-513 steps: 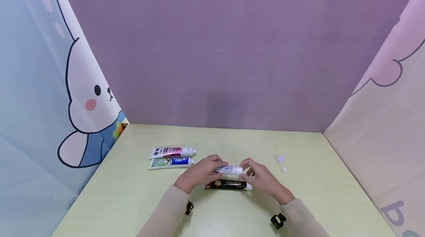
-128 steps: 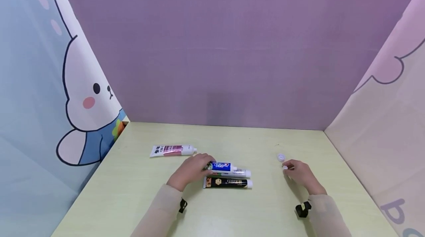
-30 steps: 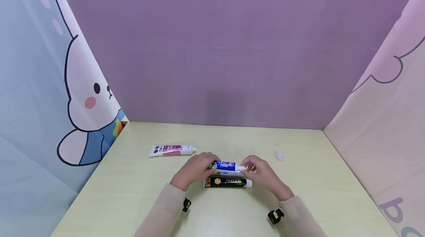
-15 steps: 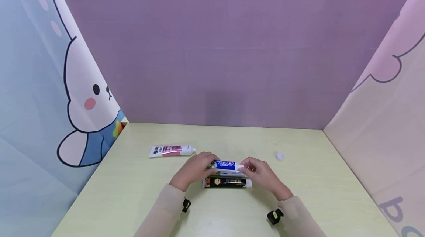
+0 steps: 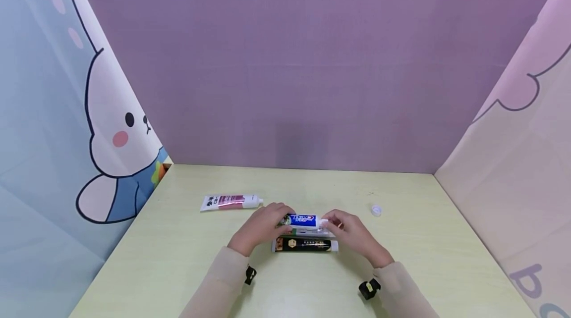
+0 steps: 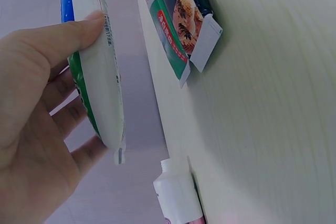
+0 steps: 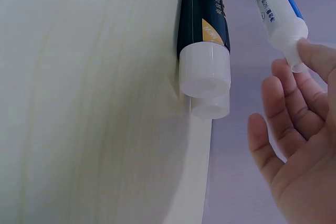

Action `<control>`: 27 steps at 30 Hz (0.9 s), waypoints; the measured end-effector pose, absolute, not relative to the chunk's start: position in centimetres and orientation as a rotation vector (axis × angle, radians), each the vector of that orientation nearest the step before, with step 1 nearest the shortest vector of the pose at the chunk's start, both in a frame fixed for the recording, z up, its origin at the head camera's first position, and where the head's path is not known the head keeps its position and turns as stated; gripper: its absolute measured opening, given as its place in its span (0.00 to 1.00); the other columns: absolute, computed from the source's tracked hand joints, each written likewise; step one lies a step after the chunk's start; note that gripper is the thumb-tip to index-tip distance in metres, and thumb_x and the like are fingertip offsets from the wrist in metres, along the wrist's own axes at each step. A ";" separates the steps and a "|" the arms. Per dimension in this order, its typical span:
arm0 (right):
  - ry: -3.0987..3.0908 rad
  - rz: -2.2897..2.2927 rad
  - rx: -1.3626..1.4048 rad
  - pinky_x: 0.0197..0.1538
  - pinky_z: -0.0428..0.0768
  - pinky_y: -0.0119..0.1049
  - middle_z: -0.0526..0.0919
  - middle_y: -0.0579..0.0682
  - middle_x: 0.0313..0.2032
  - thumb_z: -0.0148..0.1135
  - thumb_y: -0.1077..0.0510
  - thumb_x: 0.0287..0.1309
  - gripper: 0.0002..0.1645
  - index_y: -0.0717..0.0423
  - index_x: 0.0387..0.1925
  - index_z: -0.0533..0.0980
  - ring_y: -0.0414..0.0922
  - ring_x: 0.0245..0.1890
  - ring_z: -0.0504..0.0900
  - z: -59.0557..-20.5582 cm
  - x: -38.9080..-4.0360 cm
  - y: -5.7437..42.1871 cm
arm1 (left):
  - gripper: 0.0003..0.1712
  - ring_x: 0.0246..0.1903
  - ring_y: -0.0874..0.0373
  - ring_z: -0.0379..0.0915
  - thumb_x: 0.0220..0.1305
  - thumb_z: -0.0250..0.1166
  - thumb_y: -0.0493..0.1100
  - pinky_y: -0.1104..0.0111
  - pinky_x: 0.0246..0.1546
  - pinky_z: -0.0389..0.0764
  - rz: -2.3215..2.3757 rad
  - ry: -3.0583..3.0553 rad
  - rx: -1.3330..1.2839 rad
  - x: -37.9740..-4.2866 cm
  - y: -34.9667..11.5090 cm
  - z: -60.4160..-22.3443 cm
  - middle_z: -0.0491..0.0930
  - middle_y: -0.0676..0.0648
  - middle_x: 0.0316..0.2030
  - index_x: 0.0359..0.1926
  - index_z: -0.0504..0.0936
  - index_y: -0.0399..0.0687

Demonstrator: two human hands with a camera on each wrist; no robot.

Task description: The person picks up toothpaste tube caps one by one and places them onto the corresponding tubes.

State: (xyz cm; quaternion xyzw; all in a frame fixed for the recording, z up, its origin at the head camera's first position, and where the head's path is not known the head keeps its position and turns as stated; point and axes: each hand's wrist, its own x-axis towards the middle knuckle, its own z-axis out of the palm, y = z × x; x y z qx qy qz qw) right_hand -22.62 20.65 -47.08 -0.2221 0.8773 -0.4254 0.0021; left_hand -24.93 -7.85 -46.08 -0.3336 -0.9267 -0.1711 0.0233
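My left hand [image 5: 263,226] grips a blue, green and white toothpaste tube [image 5: 302,221] by its flat end, thumb on one face in the left wrist view. The tube is held above the table, its nozzle end pointing right. At that end my right hand [image 5: 352,234] pinches a small white cap [image 7: 294,60] between thumb and fingers, the cap sitting over the nozzle. Just below lie two more toothpaste tubes side by side: a silver-white one [image 5: 310,233], partly hidden, and a black one [image 5: 308,245], both with white caps on.
A white and pink toothpaste tube [image 5: 231,202] without a cap lies at the back left of the table [image 5: 178,258]. One loose white cap [image 5: 376,210] rests at the right. A purple cloth wall [image 5: 303,70] stands behind.
Earlier the hands worked on the silver-white tube, and the blue tube lay at left. The right hand then picked up the small cap and brought it to the blue tube; lately only its fingers shift.
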 end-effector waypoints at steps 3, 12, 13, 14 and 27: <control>2.745 -1.308 -0.675 0.32 0.77 0.34 0.81 0.52 0.31 0.53 0.46 0.75 0.17 0.52 0.41 0.81 0.45 0.29 0.76 -47.1 -22.7 20.6 | 0.24 0.56 0.54 0.74 0.68 0.67 0.51 0.57 0.58 0.75 -0.527 -2.864 -1.037 -24.8 -7.8 -45.8 0.80 0.52 0.55 0.62 0.78 0.50; 2.778 -1.281 -0.650 0.37 0.80 0.37 0.82 0.46 0.31 0.47 0.44 0.78 0.22 0.52 0.35 0.80 0.42 0.31 0.79 -47.4 -22.9 20.4 | 0.24 0.57 0.55 0.73 0.69 0.66 0.51 0.57 0.59 0.74 -0.525 -2.869 -1.047 -24.8 -7.7 -45.8 0.79 0.52 0.55 0.62 0.78 0.51; 2.774 -1.288 -0.642 0.38 0.80 0.37 0.83 0.46 0.32 0.47 0.44 0.78 0.21 0.51 0.39 0.81 0.43 0.33 0.81 -47.5 -22.9 20.4 | 0.24 0.57 0.55 0.73 0.69 0.66 0.51 0.57 0.59 0.74 -0.530 -2.870 -1.048 -24.8 -7.7 -45.8 0.79 0.52 0.55 0.62 0.78 0.51; 2.767 -1.296 -0.637 0.39 0.80 0.38 0.84 0.47 0.34 0.47 0.44 0.77 0.20 0.51 0.43 0.80 0.44 0.35 0.82 -47.5 -22.9 20.5 | 0.24 0.57 0.55 0.73 0.69 0.66 0.51 0.57 0.59 0.74 -0.534 -2.871 -1.047 -24.9 -7.8 -45.8 0.79 0.52 0.55 0.62 0.78 0.51; 2.768 -1.376 -0.820 0.45 0.81 0.40 0.82 0.42 0.43 0.69 0.58 0.63 0.17 0.51 0.50 0.74 0.43 0.39 0.82 -47.6 -22.8 20.9 | 0.24 0.58 0.54 0.73 0.68 0.67 0.51 0.56 0.60 0.74 -0.569 -2.882 -1.031 -24.8 -7.9 -45.5 0.79 0.51 0.56 0.62 0.78 0.50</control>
